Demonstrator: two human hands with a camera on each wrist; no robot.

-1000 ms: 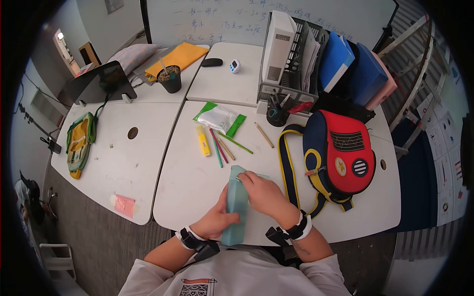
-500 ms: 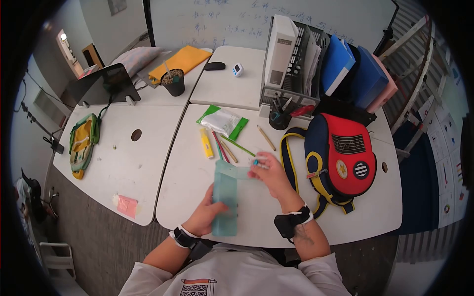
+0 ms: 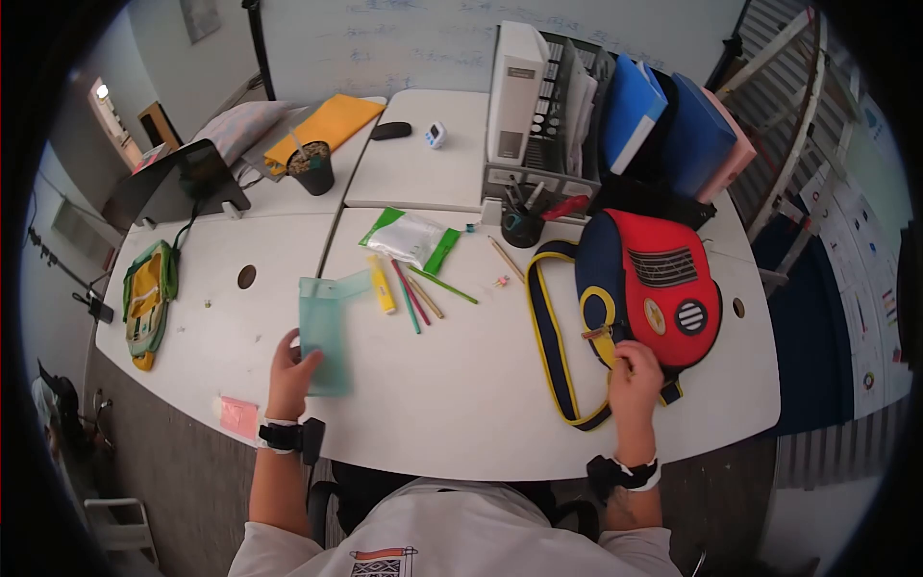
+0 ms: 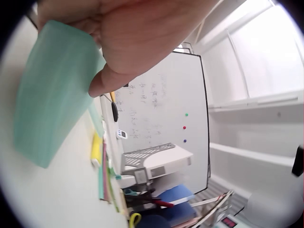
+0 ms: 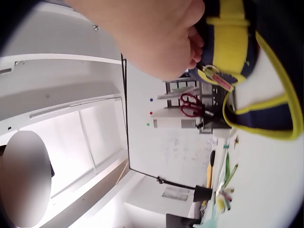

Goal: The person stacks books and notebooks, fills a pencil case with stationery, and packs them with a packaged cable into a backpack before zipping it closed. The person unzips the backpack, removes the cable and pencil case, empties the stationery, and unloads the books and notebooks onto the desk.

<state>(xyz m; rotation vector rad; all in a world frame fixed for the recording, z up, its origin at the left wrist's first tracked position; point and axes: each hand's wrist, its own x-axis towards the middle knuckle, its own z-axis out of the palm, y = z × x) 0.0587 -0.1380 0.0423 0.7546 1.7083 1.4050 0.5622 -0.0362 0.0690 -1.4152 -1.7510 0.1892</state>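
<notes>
In the head view my left hand [image 3: 291,375] holds a translucent teal pencil case [image 3: 324,332] by its lower end, thumb over the near side. Its flap stands out to the right at the top. The left wrist view shows the same case [image 4: 57,95] beneath the hand, close over the white table. At the red and navy backpack [image 3: 663,288], my right hand [image 3: 636,385] has its fingers curled at the lower left side, by the yellow trim. In the right wrist view the fingertips [image 5: 194,47] meet the navy fabric beside a small tag [image 5: 221,80]; part of the grip is hidden.
Between the hands lie a yellow tube [image 3: 382,284], several pencils [image 3: 409,298], a green-and-white packet [image 3: 409,238] and a small colourful piece [image 3: 501,282]. Behind stand a pen holder [image 3: 522,229] and a file rack [image 3: 543,173]. A green-yellow pouch [image 3: 149,298] lies far left.
My left hand has carried the pencil case leftward. My right hand has left the case's flap and moved right to the backpack. Small pieces now lie near the pencils and packet.
</notes>
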